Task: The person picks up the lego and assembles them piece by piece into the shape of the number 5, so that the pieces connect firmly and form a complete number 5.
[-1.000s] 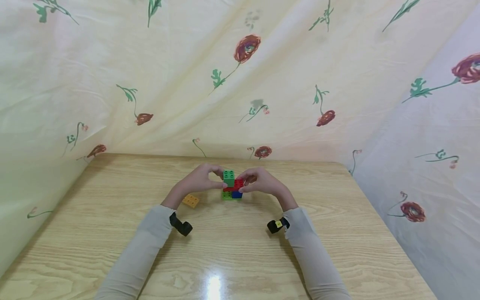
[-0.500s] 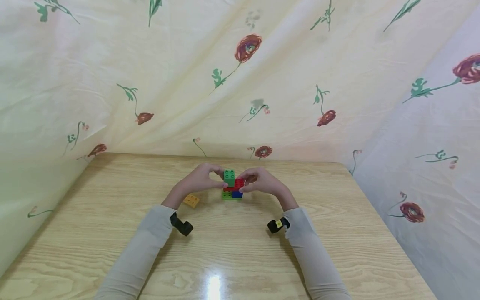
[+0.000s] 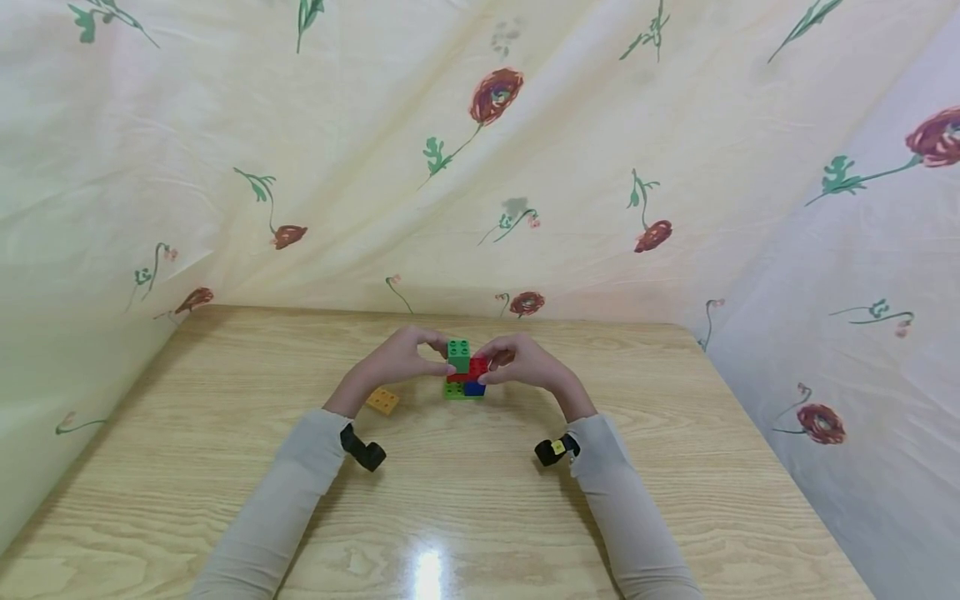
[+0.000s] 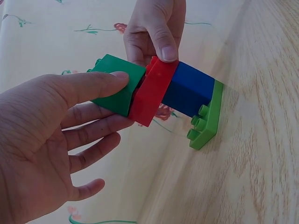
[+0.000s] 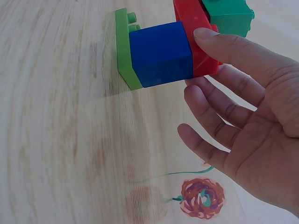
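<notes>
A small stack of toy building bricks stands on the table in the head view. At its bottom lies a flat light-green brick [image 5: 125,56], with a blue brick [image 5: 161,56] on one end. A red brick [image 4: 154,93] sits on the blue one and overhangs to the left. My left hand [image 3: 401,358] pinches a green brick [image 3: 459,358] between thumb and fingers at the red brick's left end. A narrow dark gap shows between green and red in the left wrist view. My right hand [image 3: 525,363] pinches the red brick at its right end, thumb on the near side.
A flat orange brick [image 3: 384,402] lies on the wooden table [image 3: 465,483], just right of my left wrist. Flower-patterned cloth [image 3: 375,167] hangs behind the table and along its sides. Each wrist wears a black camera mount.
</notes>
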The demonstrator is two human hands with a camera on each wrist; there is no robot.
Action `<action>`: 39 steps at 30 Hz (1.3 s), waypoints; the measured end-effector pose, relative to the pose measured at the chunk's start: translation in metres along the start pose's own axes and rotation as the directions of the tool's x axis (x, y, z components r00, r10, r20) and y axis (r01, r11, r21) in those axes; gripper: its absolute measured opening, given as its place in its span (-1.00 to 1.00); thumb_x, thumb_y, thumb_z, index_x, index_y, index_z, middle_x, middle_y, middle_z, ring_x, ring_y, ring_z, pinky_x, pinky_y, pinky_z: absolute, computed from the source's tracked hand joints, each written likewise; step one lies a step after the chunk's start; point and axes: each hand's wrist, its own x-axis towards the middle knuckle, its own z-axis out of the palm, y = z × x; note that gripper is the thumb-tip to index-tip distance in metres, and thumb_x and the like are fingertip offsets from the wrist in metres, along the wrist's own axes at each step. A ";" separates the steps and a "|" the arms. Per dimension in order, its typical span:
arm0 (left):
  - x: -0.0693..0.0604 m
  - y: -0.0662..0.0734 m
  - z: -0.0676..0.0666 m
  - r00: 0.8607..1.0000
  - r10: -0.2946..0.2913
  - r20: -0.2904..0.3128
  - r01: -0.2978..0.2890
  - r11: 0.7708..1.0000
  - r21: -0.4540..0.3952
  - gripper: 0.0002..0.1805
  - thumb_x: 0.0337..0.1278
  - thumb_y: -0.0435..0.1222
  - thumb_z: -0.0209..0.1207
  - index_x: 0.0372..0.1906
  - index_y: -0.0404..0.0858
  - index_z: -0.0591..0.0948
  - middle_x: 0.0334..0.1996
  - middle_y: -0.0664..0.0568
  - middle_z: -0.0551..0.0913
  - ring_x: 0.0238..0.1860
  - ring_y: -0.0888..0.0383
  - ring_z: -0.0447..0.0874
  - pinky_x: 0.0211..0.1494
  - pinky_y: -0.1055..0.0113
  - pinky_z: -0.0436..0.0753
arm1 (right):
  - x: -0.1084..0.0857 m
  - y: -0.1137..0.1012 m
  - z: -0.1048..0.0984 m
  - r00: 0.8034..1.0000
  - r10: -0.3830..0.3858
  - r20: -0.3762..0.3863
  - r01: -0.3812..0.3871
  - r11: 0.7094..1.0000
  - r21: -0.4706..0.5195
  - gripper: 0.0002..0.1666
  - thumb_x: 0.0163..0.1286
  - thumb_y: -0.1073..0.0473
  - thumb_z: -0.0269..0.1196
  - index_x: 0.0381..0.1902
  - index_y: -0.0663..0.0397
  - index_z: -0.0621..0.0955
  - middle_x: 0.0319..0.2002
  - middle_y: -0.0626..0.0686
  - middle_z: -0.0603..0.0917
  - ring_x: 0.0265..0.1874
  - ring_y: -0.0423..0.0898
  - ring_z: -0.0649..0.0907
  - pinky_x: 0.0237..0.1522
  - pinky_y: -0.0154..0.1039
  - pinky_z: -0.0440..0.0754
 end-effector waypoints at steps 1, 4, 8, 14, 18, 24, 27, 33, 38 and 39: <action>0.000 0.000 0.000 1.000 0.000 0.000 0.000 1.000 0.001 -0.63 0.20 -0.17 0.40 0.08 -0.19 0.72 -0.05 0.00 0.77 0.16 -0.03 0.64 0.40 -0.20 0.41 | 0.000 0.000 0.000 1.000 0.001 0.000 -0.001 1.000 0.001 -0.64 0.23 0.21 0.49 0.00 0.11 0.75 -0.12 0.05 0.78 -0.21 -0.07 0.67 0.07 -0.10 0.64; 0.000 0.001 0.000 1.000 0.001 0.001 -0.001 1.000 0.007 -0.62 0.20 -0.17 0.40 0.08 -0.20 0.72 -0.05 -0.01 0.77 0.16 -0.04 0.64 0.39 -0.20 0.43 | 0.000 0.000 0.000 1.000 0.007 -0.001 -0.007 1.000 -0.002 -0.64 0.23 0.20 0.49 0.00 0.10 0.75 -0.11 0.05 0.78 -0.21 -0.07 0.66 0.03 -0.14 0.64; -0.001 0.003 0.000 1.000 0.013 0.001 -0.013 1.000 0.022 -0.63 0.20 -0.18 0.40 0.07 -0.22 0.73 -0.05 -0.03 0.77 0.15 -0.06 0.65 0.37 -0.18 0.47 | -0.001 -0.001 0.000 1.000 0.023 -0.005 -0.023 1.000 -0.007 -0.63 0.23 0.18 0.50 0.01 0.09 0.75 -0.12 0.05 0.78 -0.20 -0.07 0.66 -0.08 -0.20 0.64; 0.000 0.003 0.000 1.000 0.022 0.001 -0.022 0.999 0.040 -0.65 0.20 -0.19 0.40 0.05 -0.22 0.73 -0.07 -0.03 0.77 0.13 -0.06 0.66 0.33 -0.15 0.51 | -0.001 -0.003 0.000 0.999 0.038 -0.005 -0.038 0.999 -0.002 -0.62 0.23 0.17 0.50 0.02 0.08 0.75 -0.11 0.04 0.77 -0.19 -0.06 0.65 -0.07 -0.22 0.64; 0.000 0.002 0.000 1.000 0.021 0.003 -0.021 0.999 0.043 -0.66 0.19 -0.19 0.41 0.04 -0.21 0.74 -0.07 -0.02 0.77 0.12 -0.04 0.66 0.33 -0.14 0.51 | -0.001 -0.003 -0.001 0.999 0.039 -0.003 -0.039 0.999 0.000 -0.62 0.23 0.17 0.50 0.02 0.08 0.74 -0.11 0.04 0.77 -0.18 -0.06 0.65 -0.01 -0.21 0.63; 0.000 0.004 -0.001 1.000 0.023 0.002 -0.023 0.999 0.043 -0.67 0.20 -0.19 0.40 0.04 -0.21 0.74 -0.07 -0.01 0.78 0.11 -0.04 0.66 0.32 -0.14 0.52 | -0.001 -0.002 0.000 0.999 0.040 -0.006 -0.040 0.999 -0.001 -0.62 0.23 0.17 0.49 0.02 0.08 0.74 -0.11 0.04 0.77 -0.18 -0.06 0.65 -0.03 -0.20 0.64; 0.000 0.004 -0.001 1.000 0.022 0.001 -0.022 0.999 0.047 -0.67 0.20 -0.19 0.40 0.04 -0.21 0.75 -0.08 -0.01 0.78 0.12 -0.06 0.65 0.33 -0.14 0.52 | -0.001 -0.002 0.000 0.999 0.043 -0.006 -0.043 0.999 -0.004 -0.62 0.23 0.17 0.49 0.02 0.07 0.74 -0.11 0.04 0.77 -0.18 -0.06 0.65 -0.04 -0.21 0.64; 0.000 0.005 0.000 1.000 0.025 0.000 -0.025 0.998 0.062 -0.68 0.20 -0.20 0.40 0.03 -0.21 0.76 -0.09 -0.02 0.77 0.15 -0.14 0.63 0.33 -0.15 0.50 | -0.001 -0.003 0.000 0.999 0.046 -0.009 -0.046 0.999 -0.008 -0.62 0.23 0.16 0.50 0.02 0.07 0.75 -0.11 0.04 0.77 -0.18 -0.06 0.65 -0.03 -0.22 0.64; 0.000 0.005 0.000 1.000 0.028 0.003 -0.029 0.997 0.075 -0.68 0.20 -0.19 0.40 0.03 -0.21 0.76 -0.08 -0.02 0.77 0.16 -0.15 0.62 0.32 -0.16 0.50 | -0.002 -0.004 0.000 0.999 0.050 -0.010 -0.050 0.999 -0.004 -0.61 0.23 0.16 0.50 0.02 0.07 0.75 -0.11 0.04 0.77 -0.18 -0.06 0.65 -0.02 -0.21 0.63; 0.000 0.005 0.000 1.000 0.029 0.003 -0.029 0.997 0.078 -0.68 0.20 -0.19 0.40 0.03 -0.21 0.76 -0.08 -0.02 0.77 0.16 -0.15 0.62 0.32 -0.16 0.50 | -0.002 -0.004 0.000 0.999 0.051 -0.009 -0.051 0.999 -0.003 -0.61 0.23 0.16 0.50 0.02 0.07 0.75 -0.11 0.04 0.77 -0.18 -0.06 0.65 -0.02 -0.21 0.63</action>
